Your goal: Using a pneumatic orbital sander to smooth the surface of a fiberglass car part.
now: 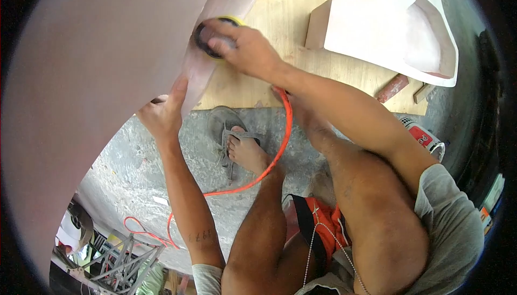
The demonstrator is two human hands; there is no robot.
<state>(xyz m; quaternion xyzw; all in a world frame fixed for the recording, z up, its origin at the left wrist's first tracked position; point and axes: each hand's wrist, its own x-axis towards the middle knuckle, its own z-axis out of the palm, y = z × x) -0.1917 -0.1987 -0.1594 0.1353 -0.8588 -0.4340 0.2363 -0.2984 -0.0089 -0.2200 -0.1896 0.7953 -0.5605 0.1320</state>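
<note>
A large pale pinkish panel with a curved edge fills the left side of the view. My right hand is wrapped over a round sander, black with a yellow rim, which rests on the panel's narrow side band. Slight blur covers these fingers. My left hand grips the panel's lower edge, its thumb on the band and its other fingers mostly hidden. An orange hose emerges beneath my right forearm and curves down to the left; its join to the sander is hidden.
A wooden board lies beyond my feet. On it are a white molded part with a recess, a reddish block and a small strip. A can stands at right. Metal framework is at lower left.
</note>
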